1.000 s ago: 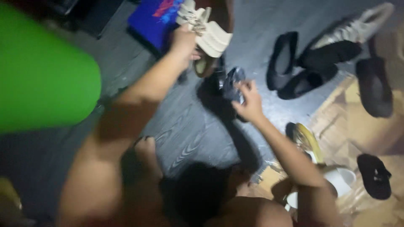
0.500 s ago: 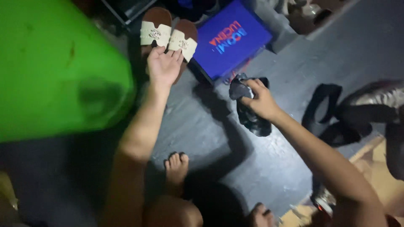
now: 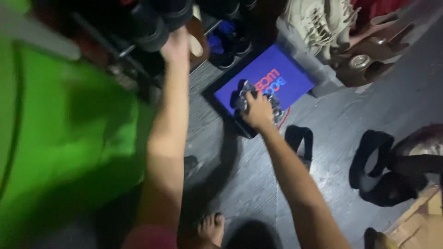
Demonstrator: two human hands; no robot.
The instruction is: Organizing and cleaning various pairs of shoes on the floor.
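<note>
My right hand [image 3: 257, 109] is closed around a dark, shiny shoe [image 3: 244, 97], holding it just above the blue box lid [image 3: 286, 87] that lies on the grey floor [image 3: 332, 138]. My left hand [image 3: 175, 46] reaches up to the shoe rack [image 3: 152, 32], its fingers against a tan sandal [image 3: 196, 39] there; I cannot tell whether it grips it. A big green tub [image 3: 60, 147] sits at my left, black flats [image 3: 374, 166] lie to the right, and my bare foot [image 3: 211, 228] shows below.
</note>
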